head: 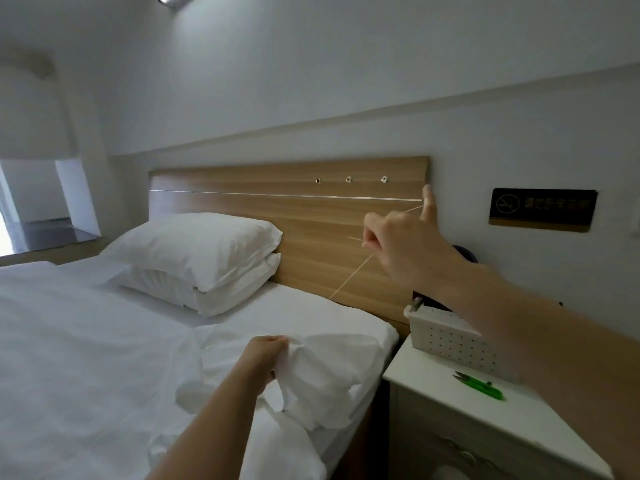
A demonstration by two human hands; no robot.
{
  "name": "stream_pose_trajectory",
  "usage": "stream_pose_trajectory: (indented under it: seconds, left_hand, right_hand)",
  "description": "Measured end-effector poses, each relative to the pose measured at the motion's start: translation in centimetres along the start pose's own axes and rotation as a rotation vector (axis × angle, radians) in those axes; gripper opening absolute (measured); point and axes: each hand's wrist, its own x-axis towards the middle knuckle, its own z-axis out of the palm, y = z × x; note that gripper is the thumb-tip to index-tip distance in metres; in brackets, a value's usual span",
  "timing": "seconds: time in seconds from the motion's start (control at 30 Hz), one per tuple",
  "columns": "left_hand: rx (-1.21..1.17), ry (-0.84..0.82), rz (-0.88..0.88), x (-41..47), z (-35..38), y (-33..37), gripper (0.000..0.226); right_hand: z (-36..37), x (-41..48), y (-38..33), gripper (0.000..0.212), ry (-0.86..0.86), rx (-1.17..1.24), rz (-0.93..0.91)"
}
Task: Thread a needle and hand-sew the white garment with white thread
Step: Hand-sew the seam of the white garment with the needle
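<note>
At lower centre the left hand clutches the garment on the bed, anchoring it, while the right hand, raised centre right, pinches the thread, seemingly to draw a stitch taut.

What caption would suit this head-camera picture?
Right hand holds white thread taut before the headboard while left hand grips the white garment.

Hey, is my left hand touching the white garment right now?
Touching. The head view shows the left hand with its fingers curled round a bunched fold of the white garment, with no gap between them.
</note>
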Motion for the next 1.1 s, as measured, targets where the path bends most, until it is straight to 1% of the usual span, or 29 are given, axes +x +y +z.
stream_pose_trajectory:
  seconds: [0.03, 0.07, 0.13, 0.17, 0.2, 0.23, 0.37, 0.5, 0.6, 0.67, 0.77, 0.83, 0.9, 0.97, 1.03, 1.1]
  left_hand:
    - [0.0, -0.005, 0.01, 0.0, 0.1, 0.0, 0.019]
    - [0.009, -0.016, 0.032, 0.0, 0.2, 0.0, 0.017]
    - [0.058, -0.041, 0.096, 0.1, 0.2, -0.2, 0.018]
    - [0.095, -0.055, 0.134, 0.0, 0.1, -0.2, 0.018]
    - [0.127, -0.065, 0.167, 0.1, -0.2, -0.3, 0.017]
    - [0.15, -0.082, 0.195, 0.0, -0.4, -0.4, 0.015]
    - [0.186, -0.175, 0.279, 0.5, -1.3, -1.2, 0.015]
    - [0.121, -0.241, 0.325, 1.1, -1.8, -1.8, 0.015]
    - [0.082, -0.268, 0.346, 1.6, -2.1, -2.3, 0.016]
    - [0.078, -0.284, 0.368, 1.6, -2.3, -2.5, 0.016]
    - [0.134, -0.254, 0.419, 2.1, -2.7, -2.7, 0.015]
    - [0.193, -0.199, 0.446, 2.2, -2.6, -2.9, 0.015]
    - [0.2, -0.122, 0.44, 2.2, -2.0, -3.0, 0.014]
    - [0.134, -0.085, 0.4, 2.1, -1.6, -3.0, 0.013]
    - [0.054, -0.117, 0.331, 1.9, -1.5, -3.1, 0.013]
    - [0.004, -0.191, 0.272, 1.7, -1.4, -3.0, 0.012]
  right_hand:
    - [-0.2, 0.0, -0.5, 0.015, -0.038, 0.11, -0.013]
    - [-0.4, -0.1, -0.9, 0.015, -0.108, 0.27, -0.008]
    - [-0.8, -0.6, -1.7, 0.013, -0.349, 0.624, 0.041]
    - [-0.6, -0.9, -1.9, 0.011, -0.457, 0.754, 0.067]
    - [0.0, -1.0, -1.9, 0.01, -0.526, 0.846, 0.094]
    - [0.9, -1.1, -1.9, 0.009, -0.557, 0.9, 0.125]
    - [6.1, -1.5, -2.6, 0.009, -0.521, 0.913, 0.258]
    - [11.8, -2.1, -3.6, 0.01, -0.524, 0.915, 0.369]
    - [15.1, -2.0, -4.1, 0.01, -0.595, 0.962, 0.368]
    - [15.9, -1.7, -3.9, 0.008, -0.609, 1.023, 0.363]
    - [16.1, -1.1, -2.9, 0.011, -0.519, 1.086, 0.341]
    - [16.1, -1.1, -2.6, 0.014, -0.45, 1.066, 0.318]
    - [16.6, -1.3, -2.4, 0.016, -0.409, 1.022, 0.309]
    - [16.9, -1.6, -2.2, 0.015, -0.383, 1.019, 0.329]
    - [16.9, -2.0, -2.0, 0.011, -0.379, 1.028, 0.344]
    - [16.7, -2.2, -1.8, 0.009, -0.382, 1.02, 0.359]
